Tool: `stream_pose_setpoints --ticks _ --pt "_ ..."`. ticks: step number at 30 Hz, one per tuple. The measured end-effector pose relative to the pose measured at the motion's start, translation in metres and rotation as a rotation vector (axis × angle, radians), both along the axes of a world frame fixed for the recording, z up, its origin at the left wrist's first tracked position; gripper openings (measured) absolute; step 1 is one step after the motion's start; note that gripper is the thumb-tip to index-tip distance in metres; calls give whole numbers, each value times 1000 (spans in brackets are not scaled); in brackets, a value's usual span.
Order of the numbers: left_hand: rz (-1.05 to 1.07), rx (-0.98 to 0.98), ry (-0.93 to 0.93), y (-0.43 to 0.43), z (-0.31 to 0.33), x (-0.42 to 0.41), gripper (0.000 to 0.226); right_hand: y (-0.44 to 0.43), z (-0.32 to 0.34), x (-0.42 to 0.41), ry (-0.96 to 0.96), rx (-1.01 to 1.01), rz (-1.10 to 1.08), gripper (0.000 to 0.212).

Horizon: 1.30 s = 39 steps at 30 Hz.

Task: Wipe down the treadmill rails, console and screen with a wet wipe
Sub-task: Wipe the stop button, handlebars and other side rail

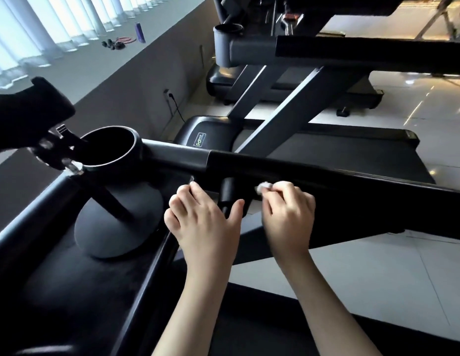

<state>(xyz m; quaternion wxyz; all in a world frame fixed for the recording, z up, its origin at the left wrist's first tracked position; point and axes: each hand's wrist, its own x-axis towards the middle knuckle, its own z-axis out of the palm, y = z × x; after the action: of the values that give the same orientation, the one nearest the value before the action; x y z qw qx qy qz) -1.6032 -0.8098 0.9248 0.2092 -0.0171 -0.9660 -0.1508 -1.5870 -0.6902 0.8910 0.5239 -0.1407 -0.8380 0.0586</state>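
Note:
A black treadmill side rail (326, 176) runs from a round cup holder (109, 147) at the left across to the right edge. A short black grip post (230, 192) juts down from under the rail. My right hand (288, 214) pinches a small crumpled white wet wipe (263, 186) against the rail's underside, just right of the post. My left hand (203, 219) hovers left of the post with fingers loosely curled and thumb near the post, holding nothing. The console's dark edge (31, 109) shows at far left; its screen is hidden.
A grey dome-shaped base (118, 227) sits below the cup holder on the black console tray (69, 291). A second treadmill (313, 50) stands beyond. White tiled floor (378, 278) lies to the right. A windowsill holds a purple bottle (139, 32) and small items.

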Motion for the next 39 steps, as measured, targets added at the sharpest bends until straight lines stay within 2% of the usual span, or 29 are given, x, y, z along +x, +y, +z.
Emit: stream_pose_setpoints --ticks 3,6,13,17,22,27,30,33,37,39 --pt "0 3 20 0 -1 -1 90 -2 -10 2 92 -113 -131 23" --pt "-2 0 19 0 -1 -1 89 -24 -22 -8 115 -182 -106 10" --pt "-17 -6 -10 -2 -1 0 89 -11 -38 -1 145 -217 -160 11" --pt "-34 9 -45 -1 1 0 88 -20 -38 -8 135 -192 -38 8" --pt "-30 1 -14 -2 2 0 87 -3 -22 0 307 -225 -220 12" --pt "-42 -17 10 -1 2 0 88 -19 -7 -17 274 -94 -120 12" --pt "-65 -32 33 -1 3 1 83 -5 -9 -7 324 -183 -213 10" --pt "-127 -57 56 -2 4 -1 74 -8 -8 -8 345 -268 -236 10" --pt "-276 -86 116 1 9 -2 70 -12 -6 -11 295 -159 -168 14" --pt "-339 -84 157 8 11 -6 68 -3 -11 -3 321 -253 -205 14"
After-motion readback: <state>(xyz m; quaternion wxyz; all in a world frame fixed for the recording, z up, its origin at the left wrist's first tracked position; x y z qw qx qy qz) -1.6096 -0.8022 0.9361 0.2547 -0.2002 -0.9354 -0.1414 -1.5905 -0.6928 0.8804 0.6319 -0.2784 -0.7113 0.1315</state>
